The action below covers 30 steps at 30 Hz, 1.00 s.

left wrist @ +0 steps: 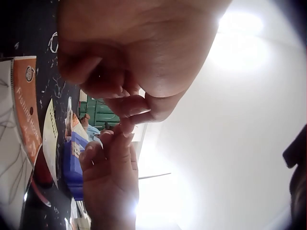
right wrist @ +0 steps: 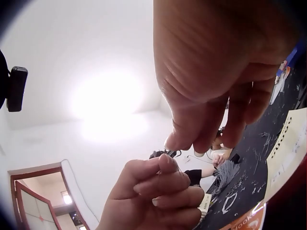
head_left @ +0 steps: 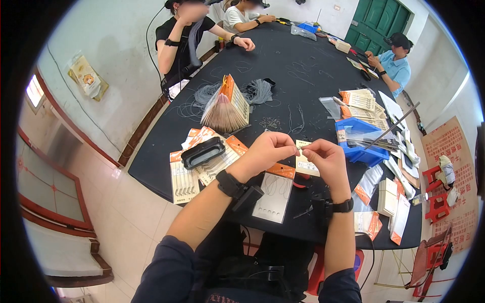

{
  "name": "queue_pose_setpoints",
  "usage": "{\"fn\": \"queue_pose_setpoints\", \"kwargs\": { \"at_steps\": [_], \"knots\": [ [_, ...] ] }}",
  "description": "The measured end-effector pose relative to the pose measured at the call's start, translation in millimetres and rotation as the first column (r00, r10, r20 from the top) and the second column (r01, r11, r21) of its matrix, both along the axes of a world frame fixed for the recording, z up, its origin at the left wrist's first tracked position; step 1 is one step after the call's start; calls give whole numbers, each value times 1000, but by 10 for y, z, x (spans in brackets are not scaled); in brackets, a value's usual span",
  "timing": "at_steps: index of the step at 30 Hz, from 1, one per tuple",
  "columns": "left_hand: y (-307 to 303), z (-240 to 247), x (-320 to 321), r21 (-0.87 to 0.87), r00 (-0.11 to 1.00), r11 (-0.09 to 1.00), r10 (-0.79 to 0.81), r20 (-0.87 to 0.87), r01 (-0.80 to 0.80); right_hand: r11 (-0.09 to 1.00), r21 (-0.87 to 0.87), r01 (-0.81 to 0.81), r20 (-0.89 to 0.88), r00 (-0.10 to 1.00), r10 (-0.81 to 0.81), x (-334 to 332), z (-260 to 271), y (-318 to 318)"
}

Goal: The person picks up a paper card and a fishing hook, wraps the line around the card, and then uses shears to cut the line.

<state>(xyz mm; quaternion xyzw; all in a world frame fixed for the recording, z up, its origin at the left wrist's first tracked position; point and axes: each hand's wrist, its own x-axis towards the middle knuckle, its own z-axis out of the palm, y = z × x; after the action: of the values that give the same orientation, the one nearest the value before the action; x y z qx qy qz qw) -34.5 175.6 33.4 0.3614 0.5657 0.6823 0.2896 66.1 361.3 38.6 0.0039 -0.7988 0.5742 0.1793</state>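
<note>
My left hand (head_left: 275,154) and right hand (head_left: 328,160) meet fingertip to fingertip above the table's near side. Between them is a tiny dark fishing hook (right wrist: 178,153) with thin fishing line; the left fingers pinch the hook and the right thumb and fingers pinch the line, though I cannot tell exactly where each grip falls. Below lies a clear packet with an orange "Fishing Hooks" header (left wrist: 28,103), dark line loops inside. A cream card (head_left: 307,165) sits under the right hand, beside a red-handled tool (left wrist: 42,170).
Left of the hands, a black tray (head_left: 202,153) rests on hook cards. Beyond stand a fan of cards (head_left: 226,113) and grey line bundles (head_left: 257,92). A blue bin (head_left: 374,157) with a metal rod is at right, near stacked cards (head_left: 387,197). Three people sit around the black table (head_left: 283,65).
</note>
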Motion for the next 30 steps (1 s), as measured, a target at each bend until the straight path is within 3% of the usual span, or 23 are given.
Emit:
{"fn": "queue_pose_setpoints", "kwargs": {
  "at_steps": [5, 11, 30],
  "knots": [
    [9, -11, 2, 10, 1000, 1000, -14, -7, 15, 995, -98, 11, -63, 998, -17, -8, 74, -83],
    [18, -46, -4, 24, 998, 998, -57, 32, 56, 990, -94, -101, 6, 995, 102, -13, -5, -10],
    [21, -43, 2, 15, 996, 996, -88, 32, 88, 944, -267, -193, -2, 980, 200, 2, 1, -27]
  ]
}}
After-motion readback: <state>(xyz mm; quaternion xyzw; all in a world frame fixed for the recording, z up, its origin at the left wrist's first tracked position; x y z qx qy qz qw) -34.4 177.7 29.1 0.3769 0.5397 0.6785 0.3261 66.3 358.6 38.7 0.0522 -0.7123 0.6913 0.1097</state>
